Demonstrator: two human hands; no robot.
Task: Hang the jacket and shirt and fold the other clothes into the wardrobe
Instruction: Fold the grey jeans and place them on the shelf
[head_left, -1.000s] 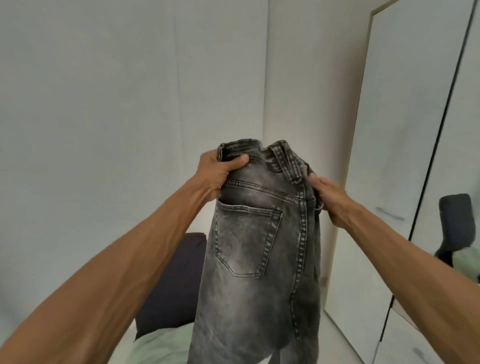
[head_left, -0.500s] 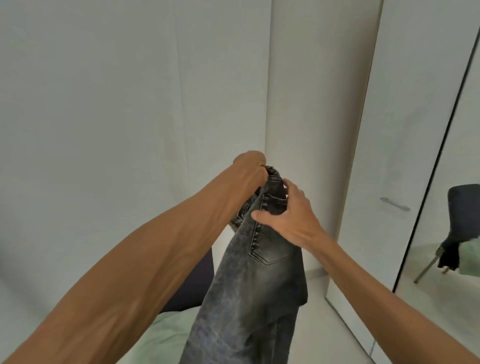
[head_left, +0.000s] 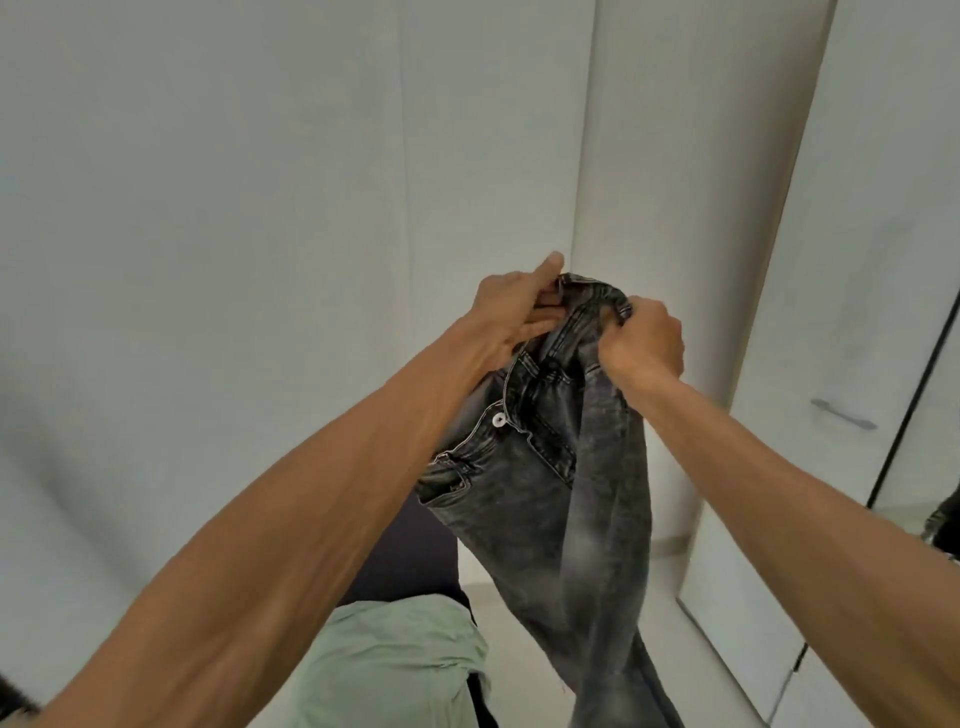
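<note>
Grey washed jeans (head_left: 561, 493) hang in the air in front of me, held up by the waistband, the front with its white button facing me. My left hand (head_left: 511, 312) grips the waistband on the left, thumb raised. My right hand (head_left: 644, 343) is clenched on the waistband's right side. The legs drop out of view at the bottom edge. The white wardrobe (head_left: 857, 312) stands at the right, its door with a metal handle (head_left: 841, 414) closed.
A pale green garment (head_left: 395, 665) lies below on a dark surface (head_left: 405, 561). Bare white walls fill the left and centre. A mirrored door edge (head_left: 930, 467) shows at far right. Pale floor runs between bed and wardrobe.
The jeans turned from back-pocket side to button front. My right hand moved from the pocket area up to the waistband, and both hands now bunch the waist together.
</note>
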